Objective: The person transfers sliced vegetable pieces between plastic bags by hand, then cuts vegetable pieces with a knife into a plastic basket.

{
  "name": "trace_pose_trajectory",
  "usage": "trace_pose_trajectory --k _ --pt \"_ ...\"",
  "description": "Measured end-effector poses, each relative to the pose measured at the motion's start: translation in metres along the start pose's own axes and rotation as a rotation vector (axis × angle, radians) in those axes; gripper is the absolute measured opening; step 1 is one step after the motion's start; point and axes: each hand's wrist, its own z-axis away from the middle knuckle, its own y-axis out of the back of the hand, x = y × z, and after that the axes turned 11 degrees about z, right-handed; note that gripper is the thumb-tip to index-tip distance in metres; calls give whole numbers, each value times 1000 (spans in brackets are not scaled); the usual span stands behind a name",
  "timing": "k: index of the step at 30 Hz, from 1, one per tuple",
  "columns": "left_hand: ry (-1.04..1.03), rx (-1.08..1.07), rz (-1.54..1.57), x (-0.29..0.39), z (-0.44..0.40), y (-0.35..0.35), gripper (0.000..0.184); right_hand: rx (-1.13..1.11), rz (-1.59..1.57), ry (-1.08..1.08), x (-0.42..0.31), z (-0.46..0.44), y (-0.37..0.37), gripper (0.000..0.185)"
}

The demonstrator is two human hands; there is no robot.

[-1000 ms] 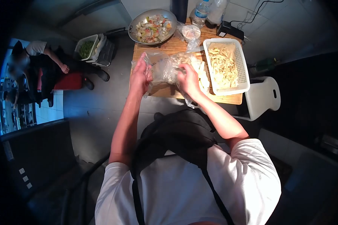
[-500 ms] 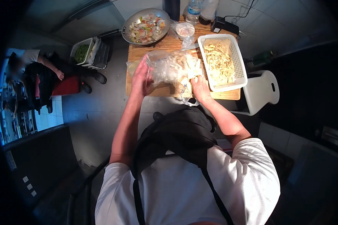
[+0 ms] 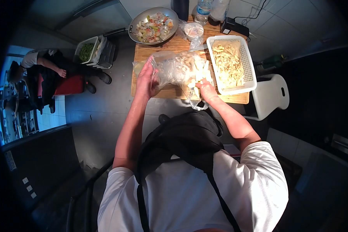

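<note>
Bag [image 3: 174,70], long axis left-to-right over desk [image 3: 144,50]; left grip [image 3: 146,80] clasps left end, right grip [image 3: 207,91] (hold unclear) at pale strips [image 3: 203,70].

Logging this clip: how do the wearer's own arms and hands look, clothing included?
The left hand and right hand are bare, with no gloves showing. The left forearm and right forearm are uncovered too, below the short, plain sleeves of a white shirt. No watch can be made out.
</note>
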Motion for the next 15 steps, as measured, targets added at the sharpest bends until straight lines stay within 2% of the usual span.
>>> trace_pose_trajectory --k 2,4,7,11,15 --pt "-4 -30 14 -2 -2 4 43 -4 13 -6 1 -1 -4 26" --pt "3 31 -12 -3 -2 0 43 -33 61 -44 -6 0 -1 26" --pt "16 39 -25 1 3 -6 43 7 1 2 2 -4 -6 28" --pt "10 39 -28 1 2 -3 42 63 -129 -52 4 -6 13 31" --pt "2 12 -14 2 -2 2 42 283 -286 -126 4 -14 22 34"
